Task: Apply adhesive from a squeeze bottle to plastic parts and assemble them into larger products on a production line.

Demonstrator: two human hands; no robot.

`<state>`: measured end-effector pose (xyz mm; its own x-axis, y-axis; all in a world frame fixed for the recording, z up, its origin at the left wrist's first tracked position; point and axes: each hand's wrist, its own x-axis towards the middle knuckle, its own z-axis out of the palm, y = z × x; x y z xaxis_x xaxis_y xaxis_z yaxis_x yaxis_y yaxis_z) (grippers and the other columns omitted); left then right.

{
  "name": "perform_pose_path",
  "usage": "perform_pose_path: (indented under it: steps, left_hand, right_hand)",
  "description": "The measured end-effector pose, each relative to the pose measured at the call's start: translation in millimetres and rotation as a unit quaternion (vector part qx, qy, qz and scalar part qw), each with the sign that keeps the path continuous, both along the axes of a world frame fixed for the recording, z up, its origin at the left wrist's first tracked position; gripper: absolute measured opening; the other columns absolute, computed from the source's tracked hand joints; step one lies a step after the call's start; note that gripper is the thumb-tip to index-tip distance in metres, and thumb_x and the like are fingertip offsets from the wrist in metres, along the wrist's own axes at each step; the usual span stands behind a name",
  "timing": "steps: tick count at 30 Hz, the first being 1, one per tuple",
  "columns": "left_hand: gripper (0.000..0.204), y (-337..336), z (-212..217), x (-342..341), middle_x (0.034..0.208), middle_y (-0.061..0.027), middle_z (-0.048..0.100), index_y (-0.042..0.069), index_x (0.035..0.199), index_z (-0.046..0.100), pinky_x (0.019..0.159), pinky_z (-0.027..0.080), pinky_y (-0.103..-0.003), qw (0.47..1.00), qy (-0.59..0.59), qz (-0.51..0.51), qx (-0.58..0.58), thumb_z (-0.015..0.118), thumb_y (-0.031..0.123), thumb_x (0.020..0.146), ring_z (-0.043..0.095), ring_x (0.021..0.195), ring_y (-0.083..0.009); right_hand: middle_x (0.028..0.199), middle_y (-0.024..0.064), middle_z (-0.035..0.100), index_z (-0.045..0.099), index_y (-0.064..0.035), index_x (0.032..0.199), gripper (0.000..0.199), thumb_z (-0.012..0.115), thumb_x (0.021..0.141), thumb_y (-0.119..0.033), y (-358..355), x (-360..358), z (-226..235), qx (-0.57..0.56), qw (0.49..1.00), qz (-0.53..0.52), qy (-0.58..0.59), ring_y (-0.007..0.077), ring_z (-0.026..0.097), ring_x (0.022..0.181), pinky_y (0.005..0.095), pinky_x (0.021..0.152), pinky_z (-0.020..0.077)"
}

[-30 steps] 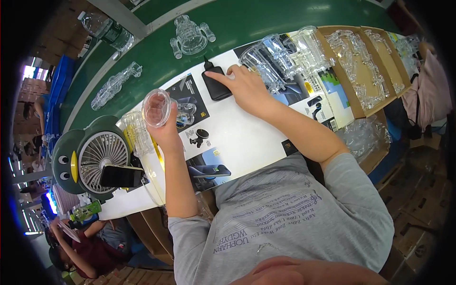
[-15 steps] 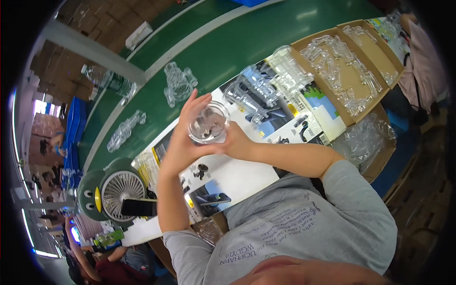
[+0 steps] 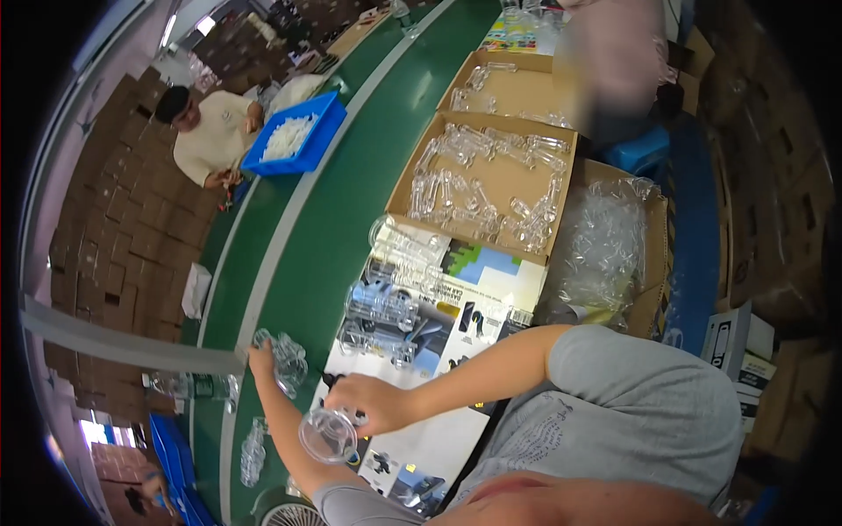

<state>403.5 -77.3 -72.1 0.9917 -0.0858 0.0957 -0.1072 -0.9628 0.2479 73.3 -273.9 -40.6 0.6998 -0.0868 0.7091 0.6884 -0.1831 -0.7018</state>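
My right hand (image 3: 375, 405) is closed round a clear round plastic cup-like piece (image 3: 328, 437), its open rim facing up, above the printed card sheet. My left arm is stretched out over the green table, and my left hand (image 3: 260, 358) is at the near-left edge of a cluster of clear plastic parts (image 3: 288, 365). Its small visible fingers look closed on one of these parts. Several clear plastic assemblies (image 3: 379, 307) lie in a row on the printed card (image 3: 452, 430). Another clear piece (image 3: 253, 453) lies on the green table, nearer than the cluster.
Cardboard trays (image 3: 412, 180) of clear tubular parts stand at the far right, beside a box of clear plastic bags (image 3: 605, 245). A metal post (image 3: 132, 340) and a water bottle (image 3: 197, 386) are at left. Across the table, a person works by a blue bin (image 3: 307, 149).
My hands have parted: the left has left the cup and reached out to the clear parts on the green table. The right keeps the cup. My view has swung to the right.
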Motion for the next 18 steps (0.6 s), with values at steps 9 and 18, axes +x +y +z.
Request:
perform_pose_path:
  steps: [9, 18]
  left_hand:
    - [0.086, 33.9, -31.4, 34.4, 0.123, -0.0323, 0.042, -0.012, 0.126, 0.026, 0.099, 0.033, -0.038, 0.993, 0.013, 0.050, -0.102, 0.067, 0.041, 0.071, 0.041, 0.118, -0.0393]
    - [0.060, 52.6, 78.8, -60.0, 0.119, -0.0191, 0.050, -0.002, 0.124, 0.038, 0.084, 0.045, -0.045, 0.835, -0.058, 0.062, -0.544, 0.058, 0.037, 0.082, 0.050, 0.109, -0.0299]
  right_hand:
    - [0.095, 0.0063, 0.055, 0.051, -0.0083, 0.101, 0.046, 0.074, 0.062, -0.019, -0.7, -2.5, 7.2, 0.022, 1.000, 0.007, -0.001, 0.0271, 0.052, 0.088, 0.0368, 0.077, 0.0408]
    - [0.092, 0.0078, 0.057, 0.051, -0.0085, 0.103, 0.050, 0.075, 0.062, -0.025, 3.1, -3.8, 6.3, -0.007, 0.998, 0.035, 0.058, 0.0272, 0.052, 0.086, 0.0364, 0.078, 0.0406]
